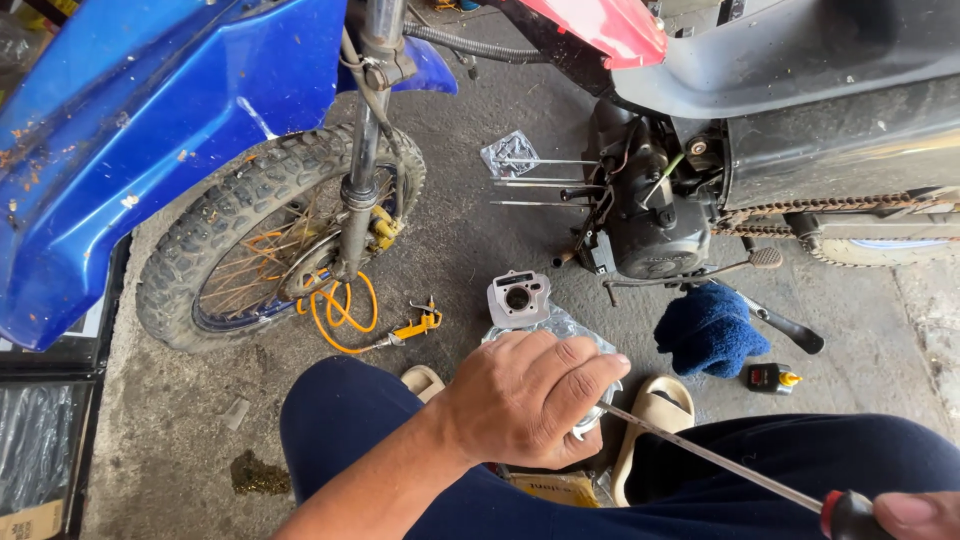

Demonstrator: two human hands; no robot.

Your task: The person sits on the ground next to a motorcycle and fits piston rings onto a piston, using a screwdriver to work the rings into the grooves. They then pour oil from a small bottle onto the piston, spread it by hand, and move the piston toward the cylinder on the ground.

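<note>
Head view: person crouched by a stripped motorcycle engine (pixel 650 225), working a small metal part with a long screwdriver (pixel 715 458).

Left hand (pixel 525 400) is cupped closed over a shiny round part (pixel 592 418) above the knees; it is mostly hidden. It looks rigid, light and possibly oily, best held by its rim. Right hand (pixel 920 515), cut off at the frame's corner, holds the screwdriver's red handle. A grey cylinder block (pixel 518 297) sits on the floor beyond.

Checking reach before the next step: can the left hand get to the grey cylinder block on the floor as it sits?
Probably yes. The cylinder block lies just beyond the left hand, with nothing between them. But that hand already grips a metal part.
</note>
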